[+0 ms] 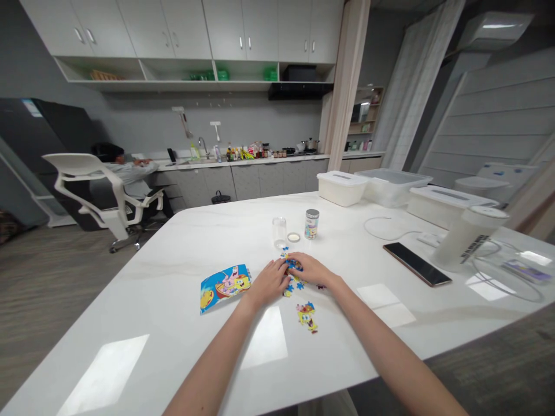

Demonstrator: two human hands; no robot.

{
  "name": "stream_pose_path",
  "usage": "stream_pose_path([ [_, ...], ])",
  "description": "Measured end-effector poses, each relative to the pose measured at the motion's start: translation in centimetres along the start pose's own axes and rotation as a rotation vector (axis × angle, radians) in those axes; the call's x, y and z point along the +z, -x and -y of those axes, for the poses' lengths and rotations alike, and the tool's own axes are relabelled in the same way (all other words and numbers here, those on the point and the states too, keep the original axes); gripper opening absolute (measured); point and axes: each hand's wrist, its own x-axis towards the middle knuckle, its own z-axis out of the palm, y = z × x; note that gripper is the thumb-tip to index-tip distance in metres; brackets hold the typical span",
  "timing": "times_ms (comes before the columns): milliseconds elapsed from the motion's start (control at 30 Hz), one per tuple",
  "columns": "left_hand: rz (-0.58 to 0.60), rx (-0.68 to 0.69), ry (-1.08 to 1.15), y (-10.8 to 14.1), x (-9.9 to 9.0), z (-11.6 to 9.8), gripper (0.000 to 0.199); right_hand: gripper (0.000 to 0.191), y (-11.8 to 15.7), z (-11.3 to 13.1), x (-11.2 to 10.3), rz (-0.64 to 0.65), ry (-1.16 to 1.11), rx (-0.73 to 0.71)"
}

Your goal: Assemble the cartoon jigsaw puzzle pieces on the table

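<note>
Far beyond the fingers, grey cupboards [169, 29] run along the wall. The white table [173, 346] spreads out beneath the fingers on every side. A white chair [87, 167] stands well off to their left, past the table's edge. Beyond them to the right are a clear tub [392, 190] and two white tubs, one [342, 189] on its left, the other [446, 205] on its right. The flask [463, 242] stands upright, well right of the fingers.

Just left of the fingers lies a printed sheet [225, 286], slightly curled. The left hand [269, 281] is palm down, fingers bent and a little apart, their tips at the pieces [299, 285]. The right hand [309, 267] arches over the same heap, thumb and fingers parted, blue bits showing between. I cannot tell whether either hand grips a piece.

A dark phone [416, 264] lies flat, well right of the fingers. Beyond the fingertips stand a printed can [311, 225] and a clear jar [280, 231]. On the near side of the fingers lies a joined block [307, 318], apart from the heap. A round lid [293, 237] lies beyond the fingertips, between jar and can.
</note>
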Motion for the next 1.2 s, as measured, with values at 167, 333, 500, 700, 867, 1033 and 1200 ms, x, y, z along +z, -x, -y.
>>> stream_pose_path([
  [167,-0.006,-0.03,-0.014,0.0,0.0,-0.1,0.036,0.043,-1.5,0.5,0.4,-0.093,0.133,0.073],
  [333,-0.049,-0.061,-0.026,0.2,0.2,-0.1,0.035,0.039,-2.4,0.6,0.7,0.079,0.153,0.083],
  [500,-0.082,-0.075,-0.044,0.3,0.4,0.1,0.033,0.033,-0.5,0.7,-0.7,0.05,0.12,-0.014],
  [700,-0.11,-0.143,-0.048,0.3,1.0,0.3,0.038,0.029,0.9,0.7,-1.0,-0.042,0.071,0.032],
  [867,-0.098,-0.107,0.013,0.3,0.9,0.2,0.034,0.035,0.7,0.3,0.0,-0.032,0.073,0.128],
  [1033,-0.115,-0.097,0.04,0.3,0.7,0.0,0.031,0.032,0.6,0.8,-0.2,-0.032,0.014,0.121],
  [1200,-0.085,-0.142,0.002,0.2,1.4,0.5,0.038,0.027,0.6,1.3,-0.2,-0.062,-0.014,0.105],
])
